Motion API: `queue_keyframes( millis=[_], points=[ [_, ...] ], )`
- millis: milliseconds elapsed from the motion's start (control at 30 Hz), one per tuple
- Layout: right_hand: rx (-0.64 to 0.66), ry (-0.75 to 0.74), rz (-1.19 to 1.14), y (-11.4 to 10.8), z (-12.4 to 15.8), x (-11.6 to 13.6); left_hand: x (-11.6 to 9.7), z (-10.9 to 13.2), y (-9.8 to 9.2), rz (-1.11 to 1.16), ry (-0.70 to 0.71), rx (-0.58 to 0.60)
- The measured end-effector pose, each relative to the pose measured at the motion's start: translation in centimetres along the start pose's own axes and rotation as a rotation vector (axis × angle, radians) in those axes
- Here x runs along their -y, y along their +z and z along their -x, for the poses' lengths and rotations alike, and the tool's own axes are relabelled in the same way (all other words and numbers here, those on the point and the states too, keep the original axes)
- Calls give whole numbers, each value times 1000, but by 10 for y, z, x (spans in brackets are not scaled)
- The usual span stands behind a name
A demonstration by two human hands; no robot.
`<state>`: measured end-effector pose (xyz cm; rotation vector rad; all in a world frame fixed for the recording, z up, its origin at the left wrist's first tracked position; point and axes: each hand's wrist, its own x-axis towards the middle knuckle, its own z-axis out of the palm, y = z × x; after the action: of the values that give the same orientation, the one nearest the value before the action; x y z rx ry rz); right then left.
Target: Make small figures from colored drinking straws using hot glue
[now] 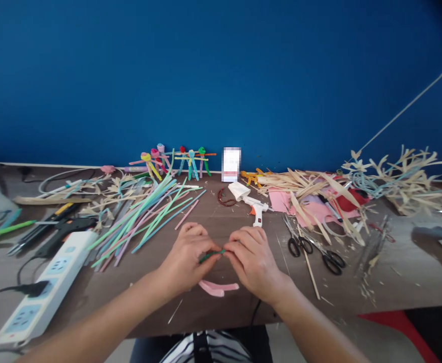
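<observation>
Near the front of the table my left hand and my right hand meet fingertip to fingertip. Between them is a short dark green pipe cleaner, pinched by the fingers of both hands; much of it is hidden. Just below, pink pipe cleaner pieces lie on the table. A white glue gun rests beyond my right hand. To the left lies a loose pile of pastel pipe cleaners. Several small pipe cleaner figures stand against the wall.
A white power strip and a black glue gun lie at the left. Two pairs of scissors sit right of my right hand. Dried husk strips and pink sheets cover the back right. A blue wall rises behind.
</observation>
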<state>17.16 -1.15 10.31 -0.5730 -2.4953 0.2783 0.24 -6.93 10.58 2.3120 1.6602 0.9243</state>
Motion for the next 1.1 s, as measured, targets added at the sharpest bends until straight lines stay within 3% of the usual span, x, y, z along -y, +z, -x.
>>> queue_keyframes(
  millis=[333, 400, 533, 700, 867, 1100],
  points=[
    [107, 119, -102, 4, -4, 0, -2, 3, 4, -242, 156, -101],
    [77, 179, -215, 5, -4, -4, 1, 4, 7, -162, 64, -107],
    [-45, 298, -389, 10, 2, -14, 6, 1, 9, 172, -281, -33],
    [-251, 298, -348, 13, 5, -16, 4, -5, 8, 574, -507, 66],
    [-242, 188, -106, 6, -1, -14, -2, -8, 9, 656, -548, 96],
    [-202, 83, 53, 1, -5, -16, -5, -8, 13, 459, -431, 21]
  ],
)
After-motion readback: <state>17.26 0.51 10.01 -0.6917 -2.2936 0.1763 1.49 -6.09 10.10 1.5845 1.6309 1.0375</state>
